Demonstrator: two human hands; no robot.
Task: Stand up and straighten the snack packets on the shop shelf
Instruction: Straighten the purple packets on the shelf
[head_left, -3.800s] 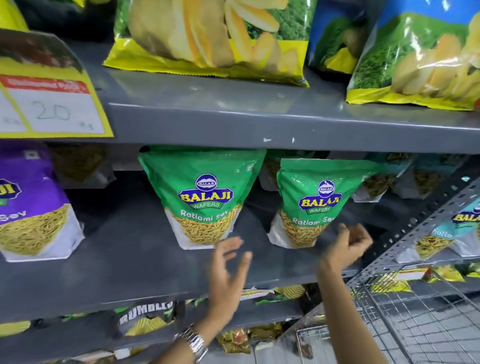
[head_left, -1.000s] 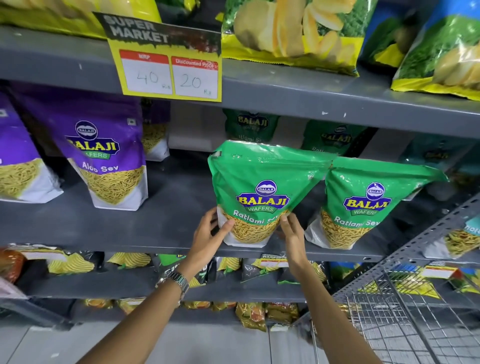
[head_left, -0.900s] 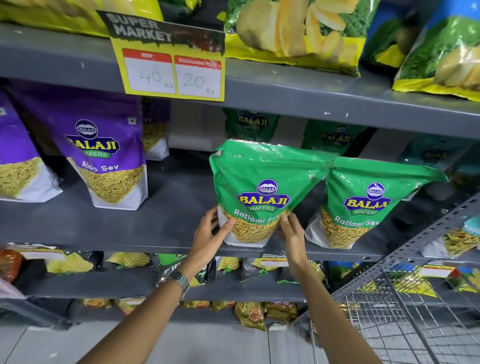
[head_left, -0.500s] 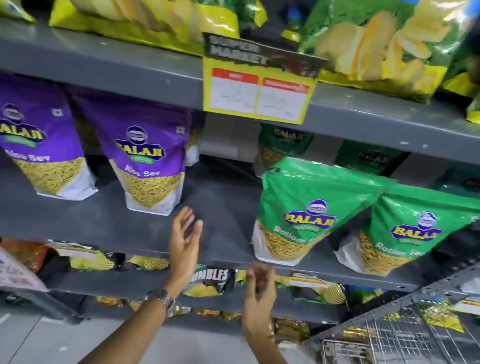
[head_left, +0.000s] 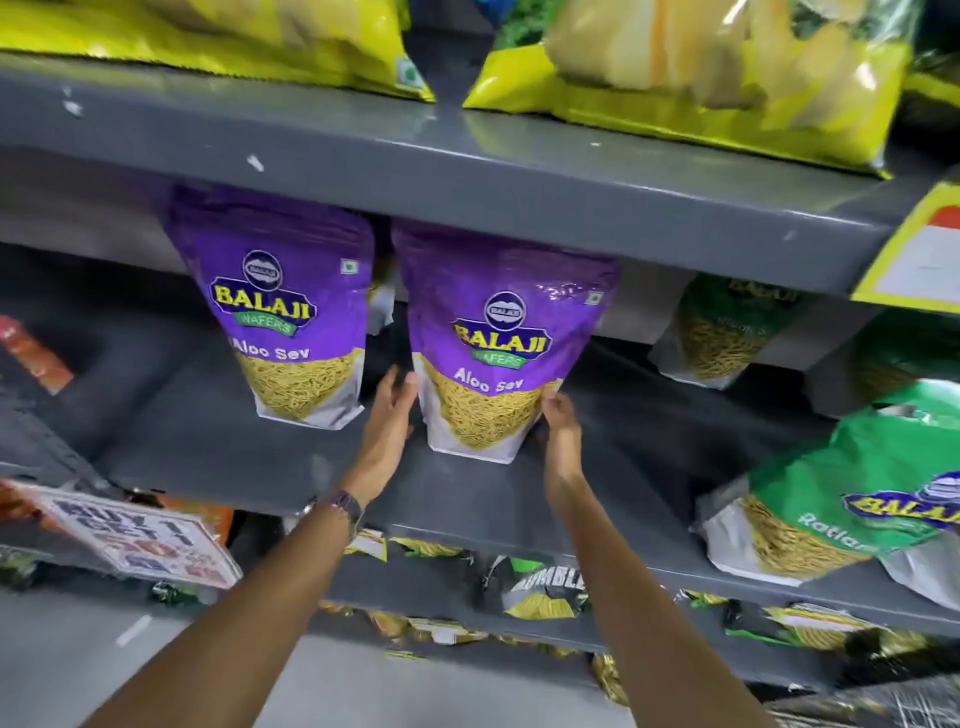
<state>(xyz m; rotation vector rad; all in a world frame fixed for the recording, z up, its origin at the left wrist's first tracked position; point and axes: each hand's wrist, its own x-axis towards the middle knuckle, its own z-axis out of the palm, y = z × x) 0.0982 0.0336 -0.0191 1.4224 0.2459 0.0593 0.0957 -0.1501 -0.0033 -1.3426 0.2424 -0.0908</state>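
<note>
Two purple Aloo Sev packets stand upright on the grey middle shelf (head_left: 218, 462). The right purple packet (head_left: 498, 332) is clasped low down between both hands. My left hand (head_left: 387, 421), with a watch on its wrist, lies flat against the packet's left lower edge. My right hand (head_left: 558, 423) grips its right lower corner. The left purple packet (head_left: 288, 312) stands close beside it, untouched. A green Ratlami Sev packet (head_left: 852, 493) stands at the shelf's right front.
Large yellow crisp bags (head_left: 701, 78) lie on the upper shelf. Another green packet (head_left: 727, 327) stands at the back right. A yellow price tag (head_left: 919, 254) hangs at the right edge. An offer sign (head_left: 135, 540) sticks out lower left. Small packets (head_left: 540, 587) fill the lower shelf.
Both hands left the green Ratlami Sev packet, moved left along the shelf, and now clasp the right purple Aloo Sev packet. My view swung left too.
</note>
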